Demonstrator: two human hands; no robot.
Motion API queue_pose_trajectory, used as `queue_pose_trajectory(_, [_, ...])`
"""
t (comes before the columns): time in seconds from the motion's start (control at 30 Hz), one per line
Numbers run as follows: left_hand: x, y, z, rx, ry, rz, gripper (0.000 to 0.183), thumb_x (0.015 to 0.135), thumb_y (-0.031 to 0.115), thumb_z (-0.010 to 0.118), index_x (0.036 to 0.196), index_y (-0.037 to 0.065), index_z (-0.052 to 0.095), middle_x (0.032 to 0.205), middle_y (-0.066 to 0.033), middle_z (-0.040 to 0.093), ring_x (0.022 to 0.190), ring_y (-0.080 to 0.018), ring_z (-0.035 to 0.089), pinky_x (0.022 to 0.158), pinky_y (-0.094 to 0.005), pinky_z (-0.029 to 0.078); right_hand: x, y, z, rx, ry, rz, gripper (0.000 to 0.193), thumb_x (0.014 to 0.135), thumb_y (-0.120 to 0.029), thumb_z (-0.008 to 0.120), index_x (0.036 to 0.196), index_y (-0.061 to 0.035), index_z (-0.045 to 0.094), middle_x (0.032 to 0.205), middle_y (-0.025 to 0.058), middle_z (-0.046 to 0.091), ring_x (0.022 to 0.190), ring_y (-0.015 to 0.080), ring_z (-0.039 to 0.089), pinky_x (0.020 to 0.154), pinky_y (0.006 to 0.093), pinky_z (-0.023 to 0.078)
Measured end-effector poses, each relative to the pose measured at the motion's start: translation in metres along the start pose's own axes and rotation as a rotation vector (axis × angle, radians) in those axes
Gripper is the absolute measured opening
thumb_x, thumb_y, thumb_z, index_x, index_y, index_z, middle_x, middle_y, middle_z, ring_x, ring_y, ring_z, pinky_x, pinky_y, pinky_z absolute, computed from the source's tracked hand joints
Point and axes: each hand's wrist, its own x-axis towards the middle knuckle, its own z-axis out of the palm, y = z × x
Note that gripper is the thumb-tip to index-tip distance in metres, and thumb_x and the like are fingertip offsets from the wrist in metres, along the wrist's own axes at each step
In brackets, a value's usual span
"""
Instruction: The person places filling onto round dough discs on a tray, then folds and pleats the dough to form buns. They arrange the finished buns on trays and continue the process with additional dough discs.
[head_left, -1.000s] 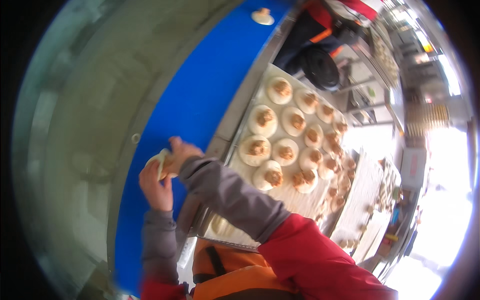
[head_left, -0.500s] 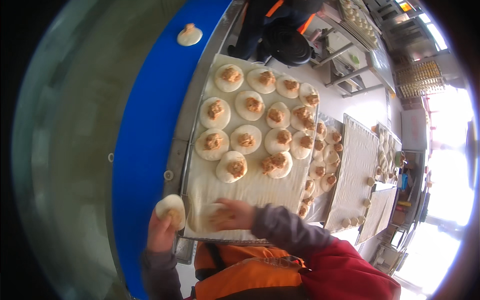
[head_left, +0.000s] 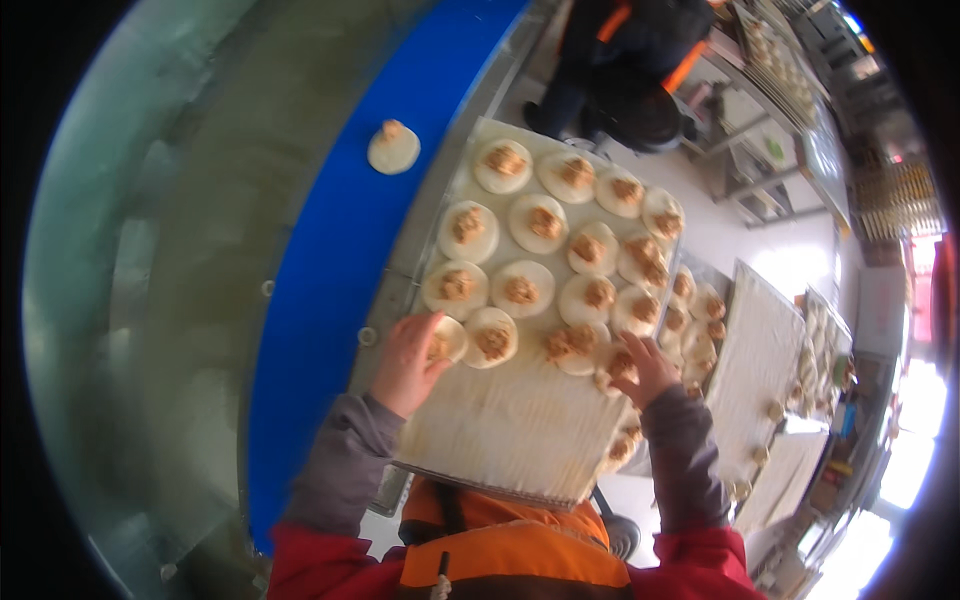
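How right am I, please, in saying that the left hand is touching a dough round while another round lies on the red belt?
Not quite: the belt is blue, not red, as the head view shows. The left hand is indeed touching a dough round, while another round lies on the belt.

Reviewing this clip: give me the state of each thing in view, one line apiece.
Left hand: curled, grip unclear
Left-hand dough round: unfolded, filling showing
Right hand: bent, grip unclear
Right-hand dough round: partly hidden by that hand
Tray: partly filled
Other tray rounds: unfolded, topped with filling
Belt round: unfolded, filling near far edge
Blue belt: carrying that round, motion unclear
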Motion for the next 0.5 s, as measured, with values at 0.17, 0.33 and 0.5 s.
queue_pose_trajectory(0.17, [0.005, -0.019, -0.031, -0.061, 0.291, -0.062, 0.047, 0.079, 0.005, 0.072, 0.122, 0.002, 0.054, 0.12, -0.016, 0.058, 0.114, -0.035, 0.054, 0.094, -0.0408, 0.045, -0.006, 0.0, -0.014, 0.123, 0.037, 0.071, 0.066, 0.068, -0.023, 0.082, 0.127, -0.0088, 0.054, 0.126, 0.0119, 0.055, 0.109, 0.0337, 0.059, 0.088, 0.0409, 0.05])
queue_pose_trajectory(0.33, [0.068, -0.082, -0.071, -0.038, 0.513, -0.168, 0.048, 0.083, 0.014, 0.071, 0.125, 0.004, 0.05, 0.117, -0.0168, 0.057, 0.105, -0.0342, 0.057, 0.088, -0.04, 0.048, 0.019, -0.038, -0.039, 0.116, 0.33, 0.13, 0.036, 0.076, -0.01, 0.074, 0.111, -0.0074, 0.065, 0.106, 0.0108, 0.066, 0.1, 0.0264, 0.064, 0.077, 0.0353, 0.054])
queue_pose_trajectory(0.5, [0.115, -0.137, -0.071, 0.36, 0.52, -0.044, 0.04, 0.08, 0.012, 0.07, 0.118, 0.006, 0.058, 0.116, -0.0138, 0.057, 0.103, -0.0345, 0.054, 0.087, -0.0426, 0.046, 0.053, -0.091, -0.032, 0.033, 0.243, -0.218, 0.028, 0.08, -0.011, 0.071, 0.108, -0.0074, 0.067, 0.102, 0.0129, 0.066, 0.09, 0.031, 0.065, 0.077, 0.0374, 0.053])
